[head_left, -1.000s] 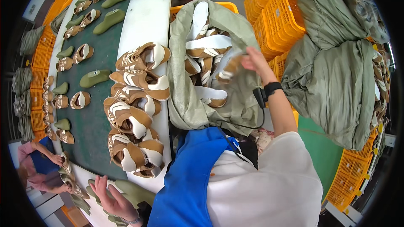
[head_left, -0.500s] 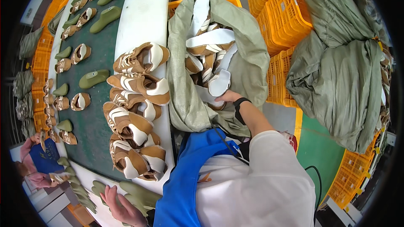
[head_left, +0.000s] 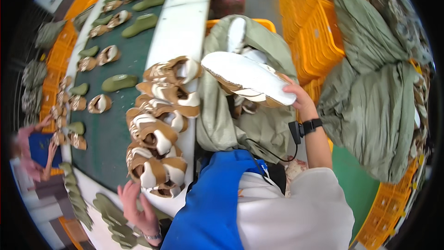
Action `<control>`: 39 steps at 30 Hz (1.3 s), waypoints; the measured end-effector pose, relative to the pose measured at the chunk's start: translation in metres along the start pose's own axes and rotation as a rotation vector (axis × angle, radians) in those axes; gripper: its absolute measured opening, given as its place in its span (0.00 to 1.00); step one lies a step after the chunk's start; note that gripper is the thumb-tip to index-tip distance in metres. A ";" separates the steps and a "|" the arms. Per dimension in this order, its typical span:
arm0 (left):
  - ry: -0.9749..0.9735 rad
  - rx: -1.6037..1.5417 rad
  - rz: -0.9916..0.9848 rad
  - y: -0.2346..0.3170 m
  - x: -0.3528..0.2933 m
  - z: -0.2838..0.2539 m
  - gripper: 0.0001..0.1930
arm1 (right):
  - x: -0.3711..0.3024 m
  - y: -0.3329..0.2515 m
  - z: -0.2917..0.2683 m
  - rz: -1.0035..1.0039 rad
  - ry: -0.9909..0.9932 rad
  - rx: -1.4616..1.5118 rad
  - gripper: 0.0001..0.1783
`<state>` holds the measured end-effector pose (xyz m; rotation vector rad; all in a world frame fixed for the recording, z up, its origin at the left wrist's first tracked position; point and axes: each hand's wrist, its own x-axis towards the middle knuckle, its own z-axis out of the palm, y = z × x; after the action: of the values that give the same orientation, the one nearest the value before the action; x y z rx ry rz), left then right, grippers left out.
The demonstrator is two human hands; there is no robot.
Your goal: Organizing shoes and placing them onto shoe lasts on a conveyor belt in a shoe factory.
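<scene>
A brown and white shoe upper, its flat white underside turned up, is gripped at one end by my right hand. It hangs over a grey-green cloth sack, whose inside holds more such uppers, partly hidden beneath it. My left hand has its fingers spread and holds nothing. Close to that hand lie several green shoe lasts and the near end of a row of brown and white shoe uppers stacked along the white table edge.
Left of the white edge, a dark green belt carries green lasts and uppers. An orange crate surrounds the sack. Stacked orange crates and another full cloth sack stand right. A co-worker handles an upper at far left.
My right hand has lifted a shoe upper out of the sack, up and to the right. My left hand has moved slightly up toward the stacked uppers. The view has shifted.
</scene>
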<state>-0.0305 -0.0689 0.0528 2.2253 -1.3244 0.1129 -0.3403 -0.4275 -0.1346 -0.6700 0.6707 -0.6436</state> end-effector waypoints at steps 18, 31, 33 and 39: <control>0.373 -1.857 -0.716 -0.110 -0.147 -0.065 0.31 | -0.123 0.124 0.443 -0.829 -1.556 -1.078 0.26; 1.301 -1.374 -1.195 -0.468 -0.208 -0.151 0.28 | -0.161 0.176 0.431 -0.406 -1.378 -1.482 0.16; 0.921 -1.427 -1.195 -0.457 -0.211 -0.128 0.22 | -0.155 0.191 0.424 -0.364 -1.500 -1.570 0.16; 0.423 -0.946 -0.925 -0.304 -0.262 -0.164 0.18 | -0.144 0.267 0.439 -0.097 -1.837 -1.575 0.24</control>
<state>0.1217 0.3303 -0.0201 1.6101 0.0202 -0.3064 -0.0272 -0.0118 -0.0168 -2.2404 -0.8192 0.7355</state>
